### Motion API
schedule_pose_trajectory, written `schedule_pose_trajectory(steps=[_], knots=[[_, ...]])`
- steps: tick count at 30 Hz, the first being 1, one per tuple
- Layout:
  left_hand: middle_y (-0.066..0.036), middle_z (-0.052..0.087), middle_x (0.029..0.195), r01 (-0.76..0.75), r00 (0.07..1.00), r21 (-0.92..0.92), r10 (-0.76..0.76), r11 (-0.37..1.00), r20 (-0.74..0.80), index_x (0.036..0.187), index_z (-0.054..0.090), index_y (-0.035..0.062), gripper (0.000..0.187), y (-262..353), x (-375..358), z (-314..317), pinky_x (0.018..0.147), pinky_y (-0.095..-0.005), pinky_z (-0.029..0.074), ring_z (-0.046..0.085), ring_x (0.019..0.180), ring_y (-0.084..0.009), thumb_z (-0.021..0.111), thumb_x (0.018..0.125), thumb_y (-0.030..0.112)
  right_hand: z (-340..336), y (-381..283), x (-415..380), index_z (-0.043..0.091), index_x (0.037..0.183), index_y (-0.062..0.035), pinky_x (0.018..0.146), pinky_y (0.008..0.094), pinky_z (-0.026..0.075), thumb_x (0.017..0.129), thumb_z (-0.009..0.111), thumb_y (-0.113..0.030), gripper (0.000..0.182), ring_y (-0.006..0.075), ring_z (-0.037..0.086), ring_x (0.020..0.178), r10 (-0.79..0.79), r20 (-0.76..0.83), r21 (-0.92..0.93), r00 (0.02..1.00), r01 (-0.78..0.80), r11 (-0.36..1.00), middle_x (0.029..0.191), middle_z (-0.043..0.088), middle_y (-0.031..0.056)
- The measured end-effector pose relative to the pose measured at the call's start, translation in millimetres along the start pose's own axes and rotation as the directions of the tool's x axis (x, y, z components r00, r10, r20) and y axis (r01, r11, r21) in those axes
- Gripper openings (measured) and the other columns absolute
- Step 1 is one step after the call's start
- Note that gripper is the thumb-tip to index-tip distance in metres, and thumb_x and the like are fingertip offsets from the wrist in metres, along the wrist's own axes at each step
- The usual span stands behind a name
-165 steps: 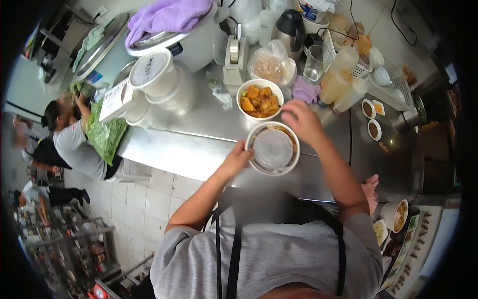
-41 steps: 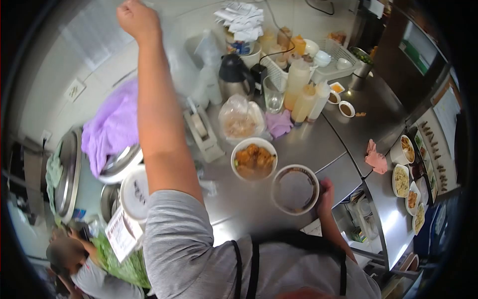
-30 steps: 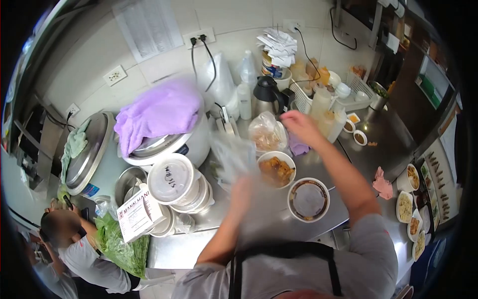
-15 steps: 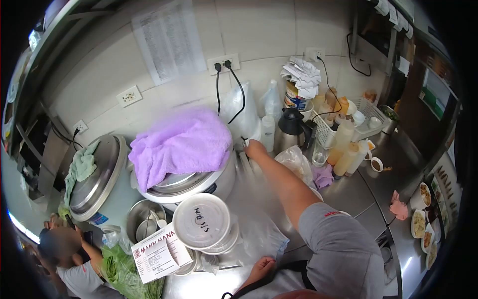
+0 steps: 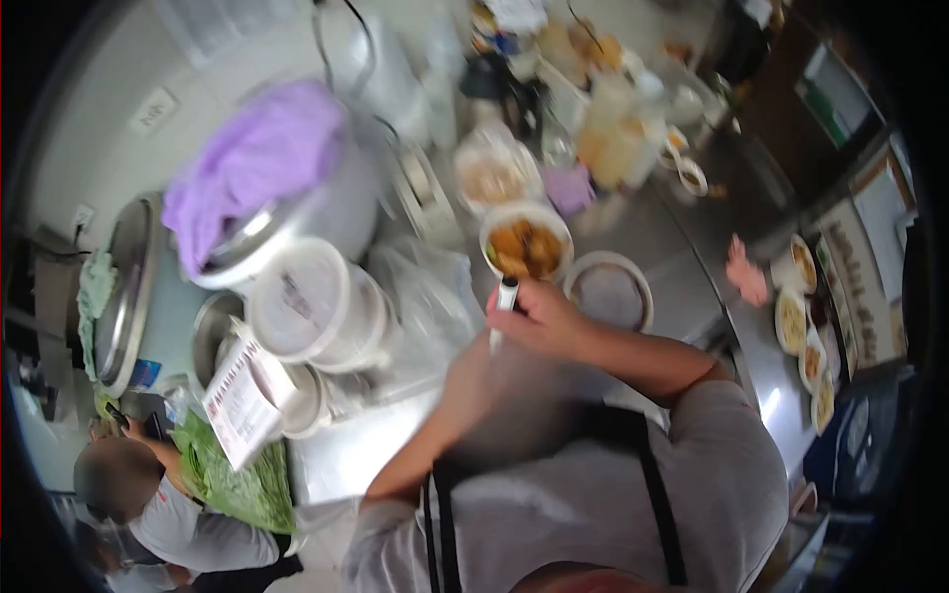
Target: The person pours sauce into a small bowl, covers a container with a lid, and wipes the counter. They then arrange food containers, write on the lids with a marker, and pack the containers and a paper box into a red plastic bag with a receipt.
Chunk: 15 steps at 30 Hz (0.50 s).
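My right hand is closed around a white marker-like stick with a dark top end, just in front of a white bowl of orange-brown food. Beside its lower end is my left hand, smeared by motion, its fingers unreadable. A round lid or container lies right of the bowl. Clear plastic bags are spread to the left, next to stacked white lidded tubs.
A rice cooker under a purple towel stands at left. Printed slips and bagged greens are nearer. Bottles stand at the back. Another person is at lower left.
My right hand has come back from beside the rice cooker to the front of the bowl, holding the stick. My left hand has risen toward it. The view has shifted, uncovering the bowl.
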<state>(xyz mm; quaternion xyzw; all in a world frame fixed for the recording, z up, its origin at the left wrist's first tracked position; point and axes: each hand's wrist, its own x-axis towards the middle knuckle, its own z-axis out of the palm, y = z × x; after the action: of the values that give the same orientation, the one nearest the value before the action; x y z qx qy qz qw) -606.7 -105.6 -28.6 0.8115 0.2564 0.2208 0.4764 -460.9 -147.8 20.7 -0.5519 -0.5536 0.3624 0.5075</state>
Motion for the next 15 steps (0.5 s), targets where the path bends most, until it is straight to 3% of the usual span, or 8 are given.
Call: schedule_pose_trajectory(steps=[1,2,4,5,8,11,13,15], knots=[[-0.010,0.057,0.077,0.047,0.996,0.054,-0.051,0.997,0.073,0.092,0.050,0.0006,0.022,8.9,-4.9,6.3,0.063,-0.0305,0.043,0.056,0.070,-0.0219,0.055,0.075,0.013,6.7,0.7,-21.4,0.051,0.073,-0.0027,0.054,0.0261,0.041,0.074,0.059,-0.020,0.019,0.0104,0.050,0.057,0.158,-0.102,0.196,0.982,-0.136,0.971,0.063,0.053,0.0054],[-0.010,0.058,0.076,0.074,0.986,0.113,-0.089,0.991,0.137,0.089,0.051,0.0001,0.020,12.6,-11.3,11.4,0.061,-0.0305,0.043,0.056,0.070,-0.0209,0.055,0.075,0.013,12.4,9.2,-40.3,0.050,0.073,-0.0029,0.053,0.0258,0.041,0.073,0.060,-0.019,0.019,0.0104,0.050,0.057,0.166,-0.084,0.152,0.983,-0.152,0.977,0.063,0.053,0.0052],[-0.007,0.057,0.073,0.143,0.952,-0.040,-0.127,0.989,0.280,0.086,0.053,0.0007,0.018,5.7,-26.0,29.3,0.060,-0.0280,0.042,0.055,0.068,-0.0166,0.056,0.076,0.015,18.3,26.0,-72.2,0.049,0.072,-0.0032,0.052,0.0252,0.041,0.071,0.061,-0.018,0.019,0.0102,0.049,0.055,0.159,-0.044,0.039,0.986,-0.157,0.987,0.062,0.052,0.0047],[-0.006,0.057,0.072,0.178,0.930,-0.109,-0.131,0.978,0.343,0.084,0.054,0.0009,0.017,1.3,-30.8,39.3,0.059,-0.0268,0.042,0.054,0.068,-0.0145,0.056,0.076,0.016,17.9,27.6,-85.6,0.050,0.072,-0.0042,0.053,0.0242,0.041,0.070,0.062,-0.018,0.018,0.0094,0.049,0.056,0.329,-0.019,0.129,0.944,-0.324,0.937,0.063,0.053,0.0033],[-0.001,0.055,0.067,0.455,0.729,-0.334,-0.130,0.825,0.672,0.084,0.054,0.0024,0.015,-10.8,-47.9,60.4,0.057,-0.0235,0.041,0.051,0.064,-0.0094,0.056,0.077,0.016,-2.2,15.2,-117.3,0.050,0.072,-0.0053,0.052,0.0237,0.040,0.073,0.058,-0.020,0.017,0.0083,0.048,0.056,0.419,-0.042,0.187,0.907,-0.405,0.895,0.062,0.051,0.0017],[0.001,0.051,0.063,0.150,0.815,-0.206,-0.003,0.967,0.579,0.080,0.054,0.0049,0.013,-16.3,-42.0,70.0,0.050,-0.0203,0.038,0.047,0.056,-0.0066,0.055,0.078,0.018,-77.9,25.7,-128.9,0.051,0.081,-0.0043,0.043,0.0213,0.037,0.081,0.046,-0.022,0.019,0.0066,0.045,0.048,0.210,-0.589,0.585,0.781,0.233,0.777,0.056,0.046,0.0003],[0.001,0.048,0.057,0.567,0.785,-0.264,-0.414,0.780,0.461,0.075,0.051,0.0061,0.018,5.3,-17.8,60.9,0.042,-0.0200,0.033,0.042,0.048,-0.0062,0.054,0.080,0.023,-96.6,10.6,-118.3,0.050,0.084,-0.0033,0.042,0.0204,0.036,0.079,0.050,-0.019,0.016,0.0062,0.045,0.047,0.285,-0.682,0.457,0.673,0.089,0.885,0.057,0.048,-0.0004],[0.000,0.045,0.052,0.566,0.824,-0.482,-0.436,0.668,0.363,0.078,0.051,0.0037,0.027,-13.8,10.6,72.7,0.039,-0.0199,0.030,0.039,0.043,-0.0060,0.054,0.079,0.030,-101.6,36.0,-111.9,0.051,0.081,-0.0040,0.042,0.0203,0.037,0.076,0.055,-0.018,0.015,0.0065,0.046,0.048,0.341,-0.621,0.379,0.705,-0.110,0.919,0.058,0.051,0.0006]])
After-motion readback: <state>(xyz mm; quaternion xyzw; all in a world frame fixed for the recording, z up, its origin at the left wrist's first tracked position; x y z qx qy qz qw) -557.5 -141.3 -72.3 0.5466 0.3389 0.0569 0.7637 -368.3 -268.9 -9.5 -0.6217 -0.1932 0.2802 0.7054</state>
